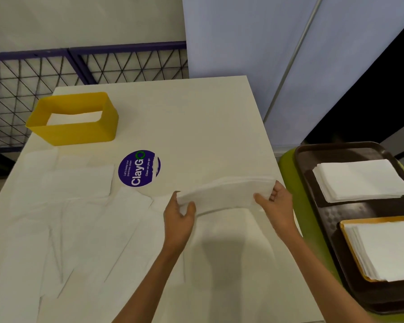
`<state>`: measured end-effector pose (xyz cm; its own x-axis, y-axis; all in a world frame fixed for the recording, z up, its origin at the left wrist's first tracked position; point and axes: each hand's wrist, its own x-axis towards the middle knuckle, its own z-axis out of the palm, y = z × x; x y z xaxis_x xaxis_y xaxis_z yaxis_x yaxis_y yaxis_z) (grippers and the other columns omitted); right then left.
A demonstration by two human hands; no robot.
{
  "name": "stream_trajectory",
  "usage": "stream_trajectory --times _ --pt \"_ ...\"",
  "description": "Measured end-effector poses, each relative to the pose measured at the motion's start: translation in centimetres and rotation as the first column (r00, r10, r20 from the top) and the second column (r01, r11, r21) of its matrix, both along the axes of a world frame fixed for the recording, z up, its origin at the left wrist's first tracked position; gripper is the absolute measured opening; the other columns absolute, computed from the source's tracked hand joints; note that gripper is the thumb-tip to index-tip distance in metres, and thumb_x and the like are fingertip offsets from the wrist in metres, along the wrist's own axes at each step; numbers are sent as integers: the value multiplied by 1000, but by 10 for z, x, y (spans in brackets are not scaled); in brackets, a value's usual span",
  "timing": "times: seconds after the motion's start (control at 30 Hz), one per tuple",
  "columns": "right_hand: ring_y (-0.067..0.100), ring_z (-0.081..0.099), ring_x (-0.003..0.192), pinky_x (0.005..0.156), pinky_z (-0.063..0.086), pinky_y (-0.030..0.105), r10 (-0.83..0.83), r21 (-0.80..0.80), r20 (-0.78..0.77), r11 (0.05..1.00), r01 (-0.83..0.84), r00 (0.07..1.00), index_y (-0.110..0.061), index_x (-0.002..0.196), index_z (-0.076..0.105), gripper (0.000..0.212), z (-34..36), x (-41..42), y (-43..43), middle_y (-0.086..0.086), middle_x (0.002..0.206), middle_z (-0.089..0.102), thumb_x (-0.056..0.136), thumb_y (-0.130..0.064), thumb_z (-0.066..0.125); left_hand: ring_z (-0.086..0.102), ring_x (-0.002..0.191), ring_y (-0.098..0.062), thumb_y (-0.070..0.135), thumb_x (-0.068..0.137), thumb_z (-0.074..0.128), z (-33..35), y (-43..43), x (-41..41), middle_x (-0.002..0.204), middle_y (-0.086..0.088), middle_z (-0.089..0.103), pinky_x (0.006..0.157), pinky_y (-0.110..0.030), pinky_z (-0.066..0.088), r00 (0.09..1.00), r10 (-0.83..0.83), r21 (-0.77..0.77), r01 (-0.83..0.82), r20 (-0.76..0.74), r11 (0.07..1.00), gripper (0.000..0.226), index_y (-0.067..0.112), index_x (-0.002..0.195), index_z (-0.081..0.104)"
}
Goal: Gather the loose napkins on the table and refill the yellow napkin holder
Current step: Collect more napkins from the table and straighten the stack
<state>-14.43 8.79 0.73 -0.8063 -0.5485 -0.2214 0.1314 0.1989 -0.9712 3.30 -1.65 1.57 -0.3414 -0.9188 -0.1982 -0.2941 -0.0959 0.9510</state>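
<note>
Head view: both hands at frame centre, holding one stack (224,194) of white napkins just above the table (196,108).

Left hand (179,214): takes the left end of the stack, thumb on the near face, fingers curled behind. Grip holding the stack.

Right hand (279,201): takes the right end, thumb in front, fingers wrapped round the edge. Grip holding the stack.

Stack sags a little in the middle and its edges are blurred. Its shadow falls on the table below.

Holder (72,134): yellow, rectangular, open-topped, upright at upper left of the table, well apart from both hands. White paper shows low inside it.

Loose napkins (79,185): lying flat and overlapping across the left and lower left of the table, between the holder and the near edge. White on white, so the count cannot be told.

Sticker (138,169): round, purple, reads "ClayGo", on the table between holder and stack, with its right edge torn.

Tray (313,159): dark brown, at right of frame, on a green surface (287,169) beside the table. It carries two neat napkin piles: the far pile (362,180) directly on the tray, the near pile (387,248) on an orange board (350,243).

Wire grid (21,78): upper left, behind the table.
</note>
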Motion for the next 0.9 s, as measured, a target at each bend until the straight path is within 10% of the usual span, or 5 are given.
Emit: stream_trajectory --times 0.23,0.5,0.9 --pt "16 60 87 66 51 7 -31 -21 -9 999 31 999 -17 89 56 39 -19 18 5 8 96 64 72 18 61 58 83 -7 -14 78 56 -23 11 4 88 7 55 65 -7 50 998 41 -19 -42 -50 999 45 28 91 46" --pt "15 56 80 59 48 6 -20 2 -42 1000 20 999 -14 76 52 34 -25 17 -4 3 82 58 74 20 56 57 91 -21 -13 76 56 -34 11 -11 95 -5 57 82 -28 52 981 173 52 -169 -83 984 40 17 101 50" --pt "17 62 86 73 52 17 -21 -26 -18 999 21 1000 -14 70 51 35 -28 11 -1 11 86 63 77 21 54 56 83 -13 -14 77 56 -44 9 -15 86 3 56 80 -21 50 977 169 -53 -177 -128 983 44 28 85 50"
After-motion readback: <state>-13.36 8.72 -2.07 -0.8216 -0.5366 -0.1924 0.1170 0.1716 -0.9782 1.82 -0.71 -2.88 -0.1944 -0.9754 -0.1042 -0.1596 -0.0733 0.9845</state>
